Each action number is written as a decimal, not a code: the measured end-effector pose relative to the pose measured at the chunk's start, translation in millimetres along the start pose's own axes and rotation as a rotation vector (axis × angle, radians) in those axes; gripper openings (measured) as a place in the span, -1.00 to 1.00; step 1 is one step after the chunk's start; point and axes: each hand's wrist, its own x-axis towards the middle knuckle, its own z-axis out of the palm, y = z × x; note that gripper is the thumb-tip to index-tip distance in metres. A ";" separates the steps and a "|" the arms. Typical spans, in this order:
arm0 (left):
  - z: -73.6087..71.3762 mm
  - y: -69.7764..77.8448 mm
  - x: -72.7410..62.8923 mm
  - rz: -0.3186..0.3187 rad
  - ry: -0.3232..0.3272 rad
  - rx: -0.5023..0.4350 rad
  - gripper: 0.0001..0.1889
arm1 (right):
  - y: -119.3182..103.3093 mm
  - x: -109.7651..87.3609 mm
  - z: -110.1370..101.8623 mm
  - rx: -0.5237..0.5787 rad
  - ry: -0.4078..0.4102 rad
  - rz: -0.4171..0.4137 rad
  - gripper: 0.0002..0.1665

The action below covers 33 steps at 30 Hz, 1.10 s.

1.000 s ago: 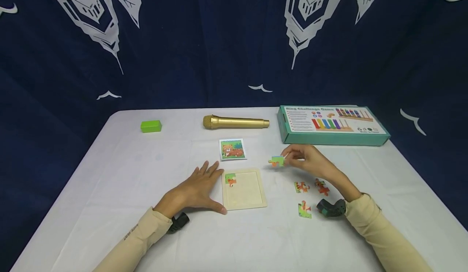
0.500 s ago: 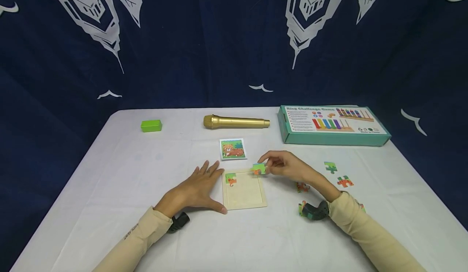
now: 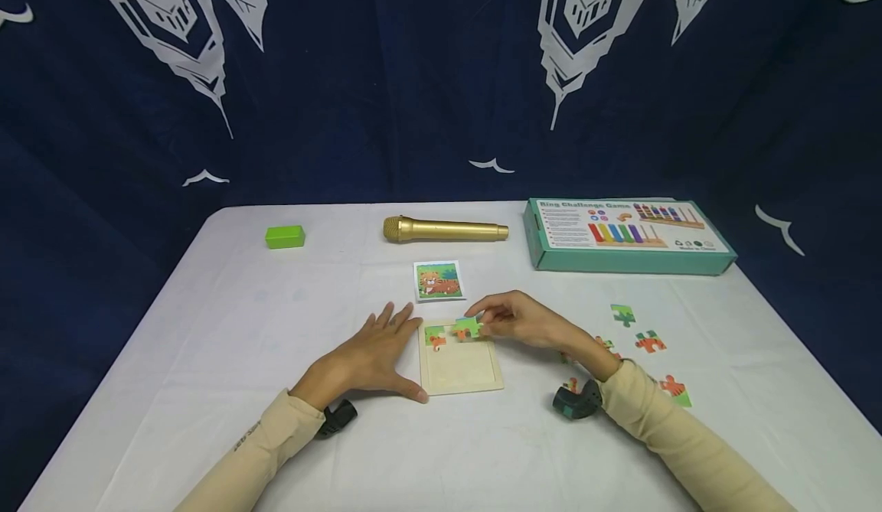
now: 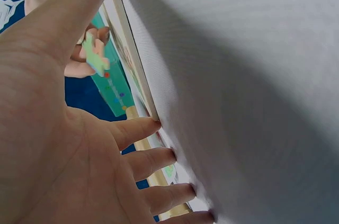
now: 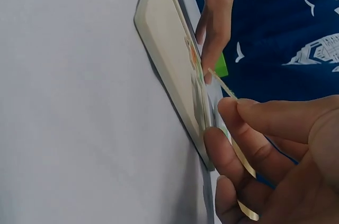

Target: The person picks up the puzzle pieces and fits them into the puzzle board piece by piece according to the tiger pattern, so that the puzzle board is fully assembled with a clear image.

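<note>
My right hand [image 3: 527, 319] pinches a green and orange jigsaw piece [image 3: 467, 329] between thumb and fingers, over the top part of a square wooden puzzle tray [image 3: 458, 370]. In the right wrist view the held piece [image 5: 221, 82] is seen edge-on, above the tray's surface. One puzzle piece [image 3: 436, 337] lies in the tray's upper left corner. My left hand [image 3: 372, 355] rests spread at the tray's left side, thumb at the lower left corner and a fingertip at the upper left. Just behind the tray lies a picture card [image 3: 439, 280] of a tiger.
Several loose puzzle pieces lie to the right, including a green one [image 3: 623, 314] and an orange one [image 3: 651, 341]; the right forearm partly hides others. Farther back are a gold microphone [image 3: 448, 230], a green block [image 3: 285, 237] and a teal game box [image 3: 630, 259].
My right hand has carried the jigsaw piece leftward and toward me, from beside the tray to over its top part. More loose pieces show at the right. The left hand has stayed put.
</note>
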 end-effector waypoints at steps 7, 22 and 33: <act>-0.3 0.1 -0.2 0.003 0.000 0.003 0.26 | -1.6 7.0 8.4 -0.004 0.002 0.003 -0.68; -0.2 -0.3 0.8 -0.004 -0.007 0.021 0.27 | -5.7 10.4 17.5 -0.032 0.016 0.035 -0.71; -0.3 0.3 -0.2 -0.004 -0.007 0.011 0.26 | -6.6 9.3 21.3 -0.172 0.070 0.008 -0.73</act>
